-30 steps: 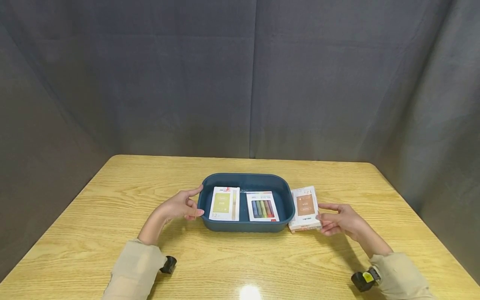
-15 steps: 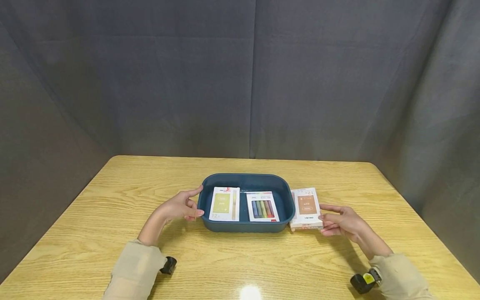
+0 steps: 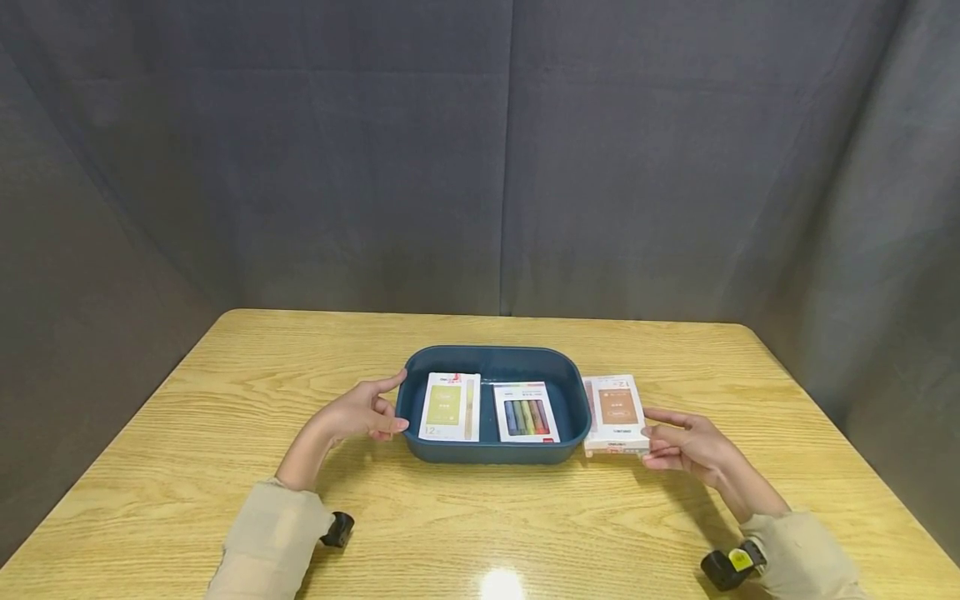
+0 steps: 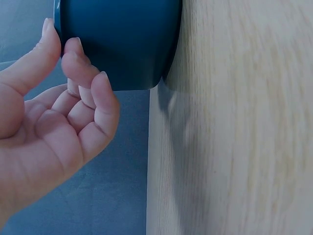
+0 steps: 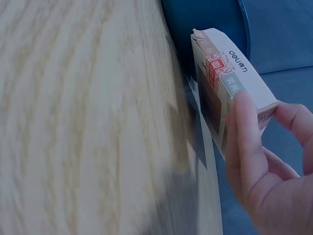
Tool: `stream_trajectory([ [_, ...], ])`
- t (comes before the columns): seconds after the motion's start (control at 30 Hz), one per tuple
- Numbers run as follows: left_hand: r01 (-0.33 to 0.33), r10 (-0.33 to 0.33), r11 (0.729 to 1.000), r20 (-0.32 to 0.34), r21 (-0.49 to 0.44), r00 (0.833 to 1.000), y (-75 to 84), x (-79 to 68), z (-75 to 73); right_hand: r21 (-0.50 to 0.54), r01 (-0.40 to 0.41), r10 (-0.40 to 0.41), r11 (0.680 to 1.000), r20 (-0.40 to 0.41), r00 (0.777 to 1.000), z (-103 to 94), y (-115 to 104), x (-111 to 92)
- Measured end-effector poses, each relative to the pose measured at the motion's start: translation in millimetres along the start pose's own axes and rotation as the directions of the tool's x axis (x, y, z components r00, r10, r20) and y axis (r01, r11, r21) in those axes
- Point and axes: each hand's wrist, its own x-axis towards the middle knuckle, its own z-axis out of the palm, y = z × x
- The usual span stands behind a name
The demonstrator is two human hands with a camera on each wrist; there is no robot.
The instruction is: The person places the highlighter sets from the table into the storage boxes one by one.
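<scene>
A dark blue plastic basin stands mid-table. My left hand pinches its left rim, thumb on one side and curled fingers on the other in the left wrist view. Right of the basin, my right hand holds a white carton with a brown panel by its right edge. The right wrist view shows the carton tilted above the table, close to the basin wall. Inside the basin lie a white carton with a yellow-green panel on the left and a windowed box of coloured sticks on the right.
The wooden table spreads around the basin. Grey curtains hang behind it and along both sides. A black wrist camera sits below the right sleeve, another camera below the left.
My right hand has shifted slightly right with the brown-panelled carton, which has turned a little straighter. The left hand and basin have stayed in place.
</scene>
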Motion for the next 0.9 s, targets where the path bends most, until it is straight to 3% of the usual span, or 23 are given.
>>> stream_trajectory([
  [0.27,0.003,-0.003,1.000,0.007,-0.015,1.000,-2.1,-0.7,0.1,0.083,0.037,-0.040,0.996,0.032,0.999,-3.8,-0.9,-2.3],
  [0.57,0.001,-0.001,1.000,0.001,-0.008,1.000,-0.7,-0.9,0.4,0.093,0.074,-0.074,0.993,-0.004,0.997,-6.1,-4.9,-3.4],
  [0.9,0.003,-0.003,1.000,0.001,-0.008,1.000,0.3,-0.2,-0.1,0.177,0.098,-0.091,0.979,-0.043,0.995,-1.9,-13.5,-6.2],
])
